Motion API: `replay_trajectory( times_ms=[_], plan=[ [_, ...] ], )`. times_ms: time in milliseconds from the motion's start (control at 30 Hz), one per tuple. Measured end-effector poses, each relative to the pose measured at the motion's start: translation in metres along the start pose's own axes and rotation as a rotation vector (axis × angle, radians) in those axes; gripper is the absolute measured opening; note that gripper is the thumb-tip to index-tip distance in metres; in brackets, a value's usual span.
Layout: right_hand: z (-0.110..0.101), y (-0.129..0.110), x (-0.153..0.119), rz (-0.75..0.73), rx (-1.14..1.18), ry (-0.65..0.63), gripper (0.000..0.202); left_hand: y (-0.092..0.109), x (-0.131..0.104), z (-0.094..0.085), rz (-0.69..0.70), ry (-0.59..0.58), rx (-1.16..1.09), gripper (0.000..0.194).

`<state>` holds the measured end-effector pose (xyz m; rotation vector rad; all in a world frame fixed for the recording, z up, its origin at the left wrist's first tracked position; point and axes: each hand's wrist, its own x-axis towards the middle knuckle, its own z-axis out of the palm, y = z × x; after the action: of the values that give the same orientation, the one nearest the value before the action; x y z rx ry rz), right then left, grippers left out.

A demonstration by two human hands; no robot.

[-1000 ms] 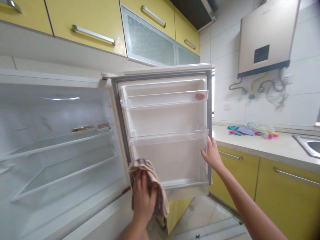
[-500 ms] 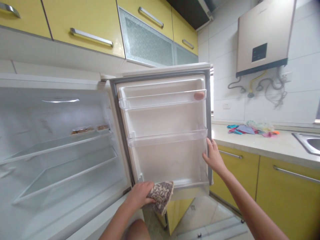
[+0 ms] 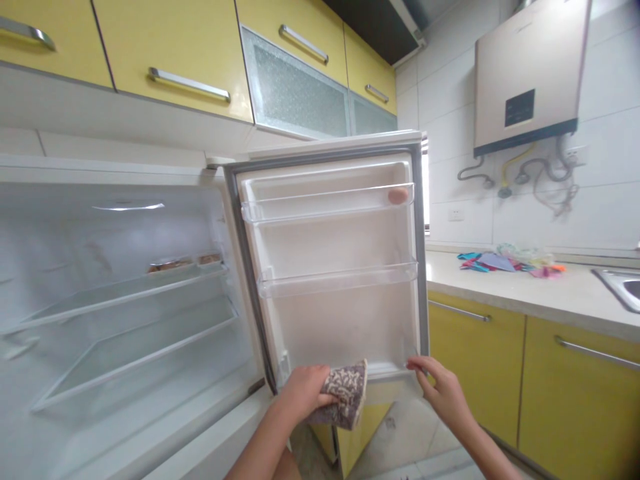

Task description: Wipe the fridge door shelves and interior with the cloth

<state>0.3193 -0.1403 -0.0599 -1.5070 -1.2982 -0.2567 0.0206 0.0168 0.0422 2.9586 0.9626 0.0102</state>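
My left hand [image 3: 306,395] is closed around a folded grey cloth [image 3: 346,395] with a cream leaf pattern, low in front of the open refrigerator door [image 3: 333,237]. At the door's lower right corner is my right hand [image 3: 440,385], with its fingers curled onto the edge there. The door's inner side carries a clear upper shelf bin [image 3: 325,204] and a clear middle bin [image 3: 335,280]. A brown egg [image 3: 398,195] sits at the right end of the upper bin.
To the left, the open refrigerator compartment has glass shelves [image 3: 150,290] with food containers [image 3: 173,265] at the back. Colourful cloths [image 3: 493,261] lie on the countertop [image 3: 450,270], near a sink [image 3: 623,283]. Yellow cabinets [image 3: 475,353] stand beneath; a water heater [image 3: 525,80] hangs above.
My right hand has moved down along the door's right edge, from beside the middle bin to the lower corner. My left hand and the cloth have shifted slightly right.
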Motion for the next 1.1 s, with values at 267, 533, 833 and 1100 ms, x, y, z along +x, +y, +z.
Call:
replay_trajectory(
  times_ms=[267, 533, 833, 1100],
  plan=[
    [0.019, 0.018, -0.04, 0.058, 0.098, 0.194, 0.043, 0.094, 0.051, 0.011, 0.043, 0.014, -0.012, 0.049],
    [0.013, 0.057, -0.057, 0.181, 0.129, 0.116, 0.046, 0.155, 0.085, 0.017, 0.1, 0.033, -0.027, 0.051],
    [0.008, 0.004, -0.038, -0.101, -0.125, 0.1, 0.055, 0.143, 0.082, 0.017, 0.108, 0.056, -0.018, 0.051],
    [0.025, -0.014, -0.028, -0.169, -0.268, -0.115, 0.058, 0.088, 0.052, 0.024, 0.054, 0.11, 0.054, 0.054]
  ],
)
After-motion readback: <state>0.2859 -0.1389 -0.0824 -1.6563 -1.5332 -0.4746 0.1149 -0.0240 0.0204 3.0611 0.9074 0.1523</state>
